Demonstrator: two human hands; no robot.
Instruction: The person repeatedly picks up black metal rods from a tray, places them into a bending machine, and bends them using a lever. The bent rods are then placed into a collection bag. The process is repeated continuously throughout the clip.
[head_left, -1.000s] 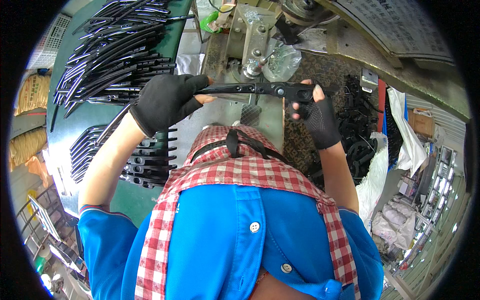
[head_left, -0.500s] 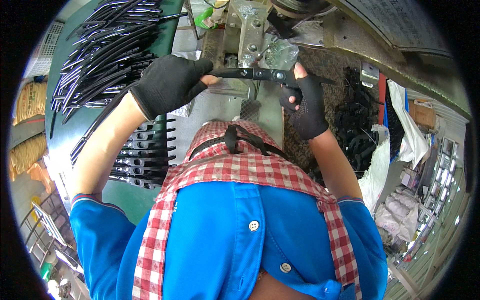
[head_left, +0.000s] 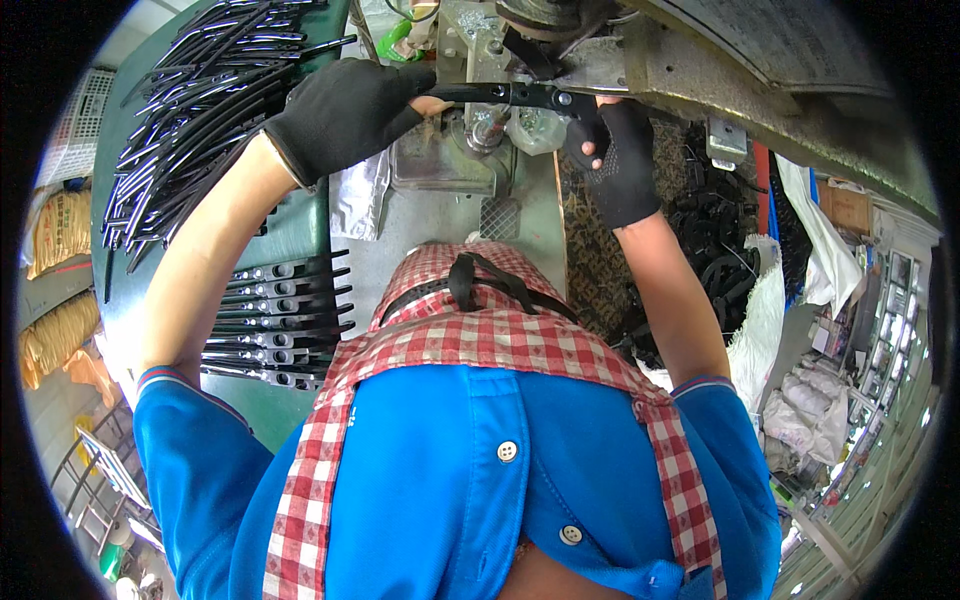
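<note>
A black metal bar with a riveted joint [head_left: 500, 93] spans sideways between my hands, in front of the machine [head_left: 560, 20]. My left hand [head_left: 348, 115], in a black glove with bare fingertips, is closed round the bar's left part. At the jointed right end, my right hand [head_left: 618, 160] in a similar glove has its fingers curled round it. Its far tip is hidden by the hand and the machine's edge. The bar lies right over a round metal post [head_left: 487, 132] on the machine.
To the left, a green table [head_left: 135, 200] bears a pile of black curved bars [head_left: 200, 120] and a row of flat jointed bars [head_left: 280, 300]. A clear plastic bag [head_left: 540, 130] hangs by the post. Below is a foot pedal [head_left: 499, 217]. Dark parts [head_left: 700, 270] heap at right.
Both hands have moved forward with the bar, up toward the machine. The row of jointed bars on the table now shows more fully.
</note>
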